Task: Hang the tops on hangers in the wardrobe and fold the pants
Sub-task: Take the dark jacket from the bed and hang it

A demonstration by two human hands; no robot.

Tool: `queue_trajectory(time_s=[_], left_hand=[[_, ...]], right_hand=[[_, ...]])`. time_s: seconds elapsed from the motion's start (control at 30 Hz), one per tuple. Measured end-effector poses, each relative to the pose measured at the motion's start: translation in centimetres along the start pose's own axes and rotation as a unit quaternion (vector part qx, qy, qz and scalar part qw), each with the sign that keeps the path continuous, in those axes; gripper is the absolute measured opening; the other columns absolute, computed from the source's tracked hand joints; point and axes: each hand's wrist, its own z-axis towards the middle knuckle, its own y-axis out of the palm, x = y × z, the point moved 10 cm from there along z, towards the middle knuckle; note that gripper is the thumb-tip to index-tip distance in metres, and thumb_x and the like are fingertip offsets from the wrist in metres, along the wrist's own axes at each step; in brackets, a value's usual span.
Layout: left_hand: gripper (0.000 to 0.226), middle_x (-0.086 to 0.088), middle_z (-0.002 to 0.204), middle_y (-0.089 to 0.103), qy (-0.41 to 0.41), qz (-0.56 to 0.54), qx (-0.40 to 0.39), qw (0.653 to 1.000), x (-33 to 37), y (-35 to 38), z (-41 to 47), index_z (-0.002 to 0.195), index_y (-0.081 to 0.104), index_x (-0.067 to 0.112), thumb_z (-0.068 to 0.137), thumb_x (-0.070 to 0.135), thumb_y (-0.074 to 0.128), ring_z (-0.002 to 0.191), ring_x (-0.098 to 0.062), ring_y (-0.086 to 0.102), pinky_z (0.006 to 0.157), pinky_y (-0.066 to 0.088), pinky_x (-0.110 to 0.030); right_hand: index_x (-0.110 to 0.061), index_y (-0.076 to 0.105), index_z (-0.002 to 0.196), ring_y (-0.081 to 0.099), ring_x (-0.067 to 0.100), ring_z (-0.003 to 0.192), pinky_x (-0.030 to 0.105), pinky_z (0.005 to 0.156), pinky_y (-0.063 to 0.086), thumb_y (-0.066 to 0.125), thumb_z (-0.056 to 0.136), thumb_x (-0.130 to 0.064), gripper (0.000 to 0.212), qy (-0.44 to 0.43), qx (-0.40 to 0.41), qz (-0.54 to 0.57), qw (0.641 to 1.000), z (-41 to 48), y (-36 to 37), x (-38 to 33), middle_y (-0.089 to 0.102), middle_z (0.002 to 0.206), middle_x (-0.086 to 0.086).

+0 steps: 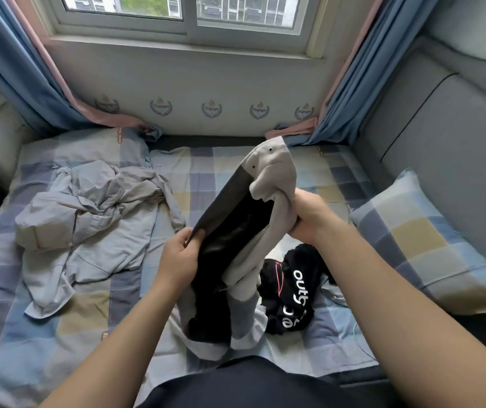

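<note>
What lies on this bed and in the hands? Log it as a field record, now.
held item: grey and black garment, lifted over the bed, lower end drooping toward the sheet
left hand: pinches its dark edge
right hand: grips bunched grey fabric
bed, left side: crumpled light grey garment
bed, beside held item: black garment with white lettering
bed, right side: checked pillow
bedding: checked sheet
hangers: none in view
</note>
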Motion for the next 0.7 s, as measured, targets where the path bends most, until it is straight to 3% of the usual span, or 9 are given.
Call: queue_trajectory(time_s=[0.1,0.17,0.27,0.37,0.47,0.53,0.6,0.63,0.7], left_hand=[[0.032,-0.002,0.070,0.054,-0.012,-0.021,0.013,1.000,-0.1,-1.0,0.4,0.082,0.062,-0.001,0.103,0.023,0.057,0.067,-0.015,0.047,0.062,0.035,-0.033],[0.028,-0.008,0.075,0.060,-0.012,-0.036,0.019,0.999,0.6,-1.3,0.5,0.085,0.067,0.001,0.102,0.021,0.058,0.072,-0.018,0.052,0.069,0.040,-0.036],[0.017,-0.013,0.085,0.074,0.012,-0.029,-0.019,0.999,3.1,-0.8,0.0,0.092,0.074,0.014,0.099,0.024,0.061,0.079,-0.022,0.064,0.078,0.050,-0.039],[0.015,0.000,0.082,0.074,0.088,0.061,-0.113,0.988,7.0,1.1,-0.8,0.091,0.073,0.024,0.094,0.031,0.059,0.080,-0.018,0.067,0.079,0.052,-0.040],[0.014,0.005,0.080,0.072,0.136,0.100,-0.179,0.969,9.3,2.4,-1.7,0.090,0.073,0.028,0.093,0.031,0.061,0.077,-0.017,0.064,0.075,0.050,-0.041],[0.014,0.005,0.085,0.074,0.153,0.087,-0.191,0.966,10.2,2.1,-2.1,0.096,0.077,0.031,0.094,0.029,0.063,0.080,-0.016,0.066,0.074,0.051,-0.036],[0.012,0.010,0.085,0.072,0.174,0.052,-0.175,0.968,10.7,1.0,-2.0,0.099,0.076,0.031,0.093,0.026,0.066,0.079,-0.007,0.064,0.073,0.047,-0.022],[0.010,0.010,0.082,0.070,0.174,0.040,-0.159,0.971,10.6,0.3,-1.7,0.099,0.073,0.028,0.090,0.030,0.070,0.077,-0.006,0.062,0.071,0.045,-0.021],[0.022,0.008,0.084,0.069,0.150,0.047,-0.127,0.979,9.3,-0.5,-1.0,0.100,0.069,0.026,0.082,0.037,0.075,0.079,-0.013,0.064,0.072,0.048,-0.026]], right_hand=[[-0.011,0.062,0.101,0.065,0.023,0.081,0.038,0.082,0.054,0.049,0.103,-0.026,0.020,0.090,-0.019,0.047,0.995,0.5,-0.2,2.5,0.069,0.088,0.008],[-0.013,0.057,0.115,0.065,0.026,0.097,0.044,0.094,0.050,0.045,0.105,-0.034,0.025,0.100,0.003,0.030,0.995,0.5,-0.8,3.3,0.069,0.107,0.008],[-0.023,0.047,0.140,0.048,0.024,0.133,0.046,0.108,0.041,0.060,0.098,-0.028,0.044,-0.041,0.040,-0.128,0.990,0.1,-1.0,1.5,0.051,0.144,0.002],[-0.044,0.042,0.145,0.026,0.004,0.145,0.034,0.114,0.026,0.071,0.087,-0.014,0.071,-0.221,-0.121,-0.319,0.914,-2.3,4.3,-0.5,0.031,0.156,-0.017],[-0.045,0.059,0.129,0.013,0.008,0.152,0.041,0.122,0.016,0.074,0.086,-0.017,0.054,-0.237,-0.235,-0.492,0.804,-3.7,8.4,1.3,0.021,0.164,-0.017],[-0.028,0.071,0.116,0.033,0.008,0.145,0.041,0.119,0.028,0.072,0.090,-0.019,0.027,-0.226,-0.257,-0.507,0.791,-4.0,9.5,1.4,0.041,0.155,-0.013],[-0.012,0.073,0.099,0.061,0.007,0.105,0.036,0.094,0.047,0.068,0.094,-0.014,0.007,-0.234,-0.256,-0.449,0.824,-4.6,10.3,0.3,0.068,0.113,-0.007],[-0.007,0.069,0.089,0.059,0.007,0.083,0.035,0.078,0.047,0.066,0.095,-0.011,0.008,-0.254,-0.235,-0.416,0.841,-5.0,10.5,-0.8,0.065,0.088,-0.005],[-0.008,0.064,0.080,0.051,0.008,0.067,0.030,0.065,0.041,0.064,0.096,-0.010,0.016,-0.313,-0.178,-0.372,0.856,-5.6,10.6,-3.5,0.056,0.069,-0.001]])
